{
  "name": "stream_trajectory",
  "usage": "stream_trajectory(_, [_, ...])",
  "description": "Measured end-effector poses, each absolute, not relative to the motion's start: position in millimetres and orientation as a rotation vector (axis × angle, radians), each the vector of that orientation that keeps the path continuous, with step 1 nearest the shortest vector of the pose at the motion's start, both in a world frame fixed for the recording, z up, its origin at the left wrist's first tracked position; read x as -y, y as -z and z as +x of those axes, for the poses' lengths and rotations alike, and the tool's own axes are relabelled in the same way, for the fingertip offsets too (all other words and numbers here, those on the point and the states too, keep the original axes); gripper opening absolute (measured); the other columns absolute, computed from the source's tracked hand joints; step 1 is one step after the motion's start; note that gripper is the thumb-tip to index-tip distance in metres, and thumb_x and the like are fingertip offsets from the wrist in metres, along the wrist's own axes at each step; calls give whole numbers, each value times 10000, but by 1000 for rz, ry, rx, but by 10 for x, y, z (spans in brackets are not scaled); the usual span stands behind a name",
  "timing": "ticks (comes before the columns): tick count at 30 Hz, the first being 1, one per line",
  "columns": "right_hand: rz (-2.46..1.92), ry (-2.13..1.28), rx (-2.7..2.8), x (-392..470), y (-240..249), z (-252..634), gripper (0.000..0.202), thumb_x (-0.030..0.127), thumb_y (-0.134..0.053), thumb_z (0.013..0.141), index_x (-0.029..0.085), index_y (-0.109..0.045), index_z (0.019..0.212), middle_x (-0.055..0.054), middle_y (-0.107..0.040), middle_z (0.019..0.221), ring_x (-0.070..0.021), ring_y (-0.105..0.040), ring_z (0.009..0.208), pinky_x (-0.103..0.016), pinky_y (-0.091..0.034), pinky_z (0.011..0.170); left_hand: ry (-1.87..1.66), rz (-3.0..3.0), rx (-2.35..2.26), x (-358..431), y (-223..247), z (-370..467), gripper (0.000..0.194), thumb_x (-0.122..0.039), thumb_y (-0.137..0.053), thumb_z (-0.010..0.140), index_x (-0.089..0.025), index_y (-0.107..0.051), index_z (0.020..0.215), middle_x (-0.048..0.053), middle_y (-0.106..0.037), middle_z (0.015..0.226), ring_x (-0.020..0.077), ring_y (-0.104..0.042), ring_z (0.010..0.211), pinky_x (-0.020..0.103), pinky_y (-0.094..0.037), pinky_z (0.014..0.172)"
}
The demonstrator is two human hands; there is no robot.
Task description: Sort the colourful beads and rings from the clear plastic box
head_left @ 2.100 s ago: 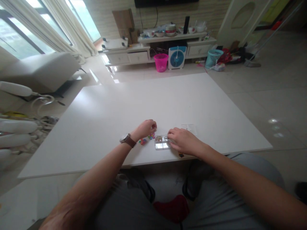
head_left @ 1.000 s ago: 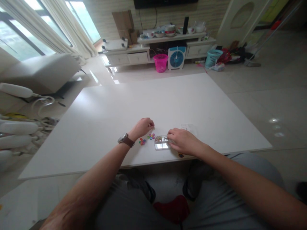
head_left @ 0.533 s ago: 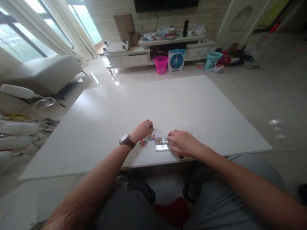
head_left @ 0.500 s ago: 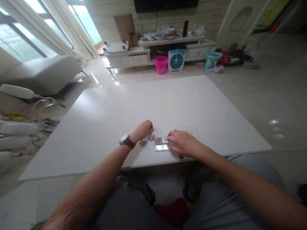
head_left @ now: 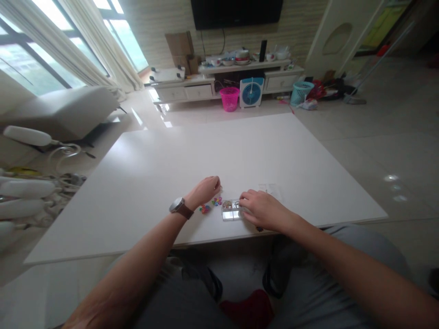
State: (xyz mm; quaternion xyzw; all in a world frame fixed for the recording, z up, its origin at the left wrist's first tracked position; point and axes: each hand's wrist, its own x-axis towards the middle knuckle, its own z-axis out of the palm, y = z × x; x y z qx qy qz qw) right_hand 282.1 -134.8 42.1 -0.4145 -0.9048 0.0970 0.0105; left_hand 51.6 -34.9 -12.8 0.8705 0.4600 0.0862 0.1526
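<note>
On the white table, a clear compartment box holds small metallic pieces in its back sections. My right hand rests over the box's right end with fingers bent; whatever they grip is hidden. Left of the box lie colourful small beads and a second cluster of beads. My left hand, with a watch on the wrist, is closed just behind the beads, and a tiny item too small to name shows at its fingertips.
A clear plastic bag or sheet lies behind my right hand. A small dark item sits at the table's near edge. Beyond the table stand a pink basket, a blue fan and a teal basket.
The whole view has shifted slightly, so the table and hands appear a little lower. Both hands keep nearly the same places relative to the box and beads.
</note>
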Motion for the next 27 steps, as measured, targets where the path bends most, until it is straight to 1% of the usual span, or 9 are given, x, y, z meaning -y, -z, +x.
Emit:
stream_trajectory(3, [-1322, -256, 2806, 1351, -438, 2820, 146, 276, -556, 903, 172, -649, 944, -97, -652, 999, -228, -566, 929, -337, -417, 781, -358, 2399, -1255, 400, -15, 537, 101, -238, -525, 867, -172, -595, 835, 30, -656, 772, 147, -561, 676, 274, -403, 633])
stream_trajectory(7, [-1418, -262, 2684, 1319, -419, 2818, 156, 280, -551, 909, 168, -657, 934, -97, -668, 958, -232, -583, 914, -352, -421, 796, -418, 2265, -1190, 534, -159, 608, 89, -223, -563, 842, -167, -629, 823, 11, -665, 735, 119, -559, 640, 247, -398, 611])
stream_trajectory(10, [-1435, -410, 2458, 1266, -357, 2807, 205, 304, -563, 917, 164, -653, 1038, -96, -685, 996, -221, -605, 936, -349, -441, 831, -432, 2199, -1136, 644, -210, 668, 103, -251, -589, 840, -169, -651, 841, -1, -654, 701, 113, -561, 630, 238, -403, 605])
stream_trajectory(13, [-1372, -680, 2180, 1205, -270, 2776, 239, 312, -590, 911, 180, -629, 1105, -81, -698, 1044, -184, -635, 902, -322, -476, 819, -447, 2176, -1071, 722, -236, 711, 133, -292, -602, 844, -169, -651, 838, -4, -635, 678, 116, -559, 633, 237, -409, 603])
stream_trajectory(17, [-1285, -1023, 1925, 1147, -149, 2722, 218, 344, -611, 900, 188, -631, 1050, -64, -721, 963, -165, -668, 836, -288, -510, 739, -483, 2088, -1009, 773, -238, 744, 115, -278, -602, 839, -165, -617, 827, -9, -621, 676, 116, -560, 646, 231, -418, 604])
stream_trajectory(19, [-1257, -1115, 1862, 1138, -98, 2704, 201, 342, -616, 894, 184, -642, 1015, -56, -725, 912, -161, -672, 808, -283, -514, 729, -504, 2045, -991, 787, -221, 755, 103, -271, -598, 841, -169, -599, 830, -15, -620, 682, 114, -561, 650, 229, -420, 607])
stream_trajectory(23, [-1256, -1112, 1825, 1147, -44, 2689, 162, 320, -621, 880, 175, -658, 940, -42, -719, 856, -157, -657, 778, -284, -505, 729, -494, 1992, -983, 800, -183, 766, 113, -288, -593, 851, -178, -574, 831, -22, -618, 679, 112, -567, 634, 234, -428, 600])
stream_trajectory(27, [-1288, -1088, 1844, 1149, -50, 2679, 132, 295, -617, 868, 170, -658, 869, -28, -701, 804, -146, -628, 737, -270, -485, 692, -463, 1981, -999, 803, -187, 763, 143, -320, -589, 857, -178, -573, 843, -20, -614, 670, 116, -567, 612, 240, -425, 577])
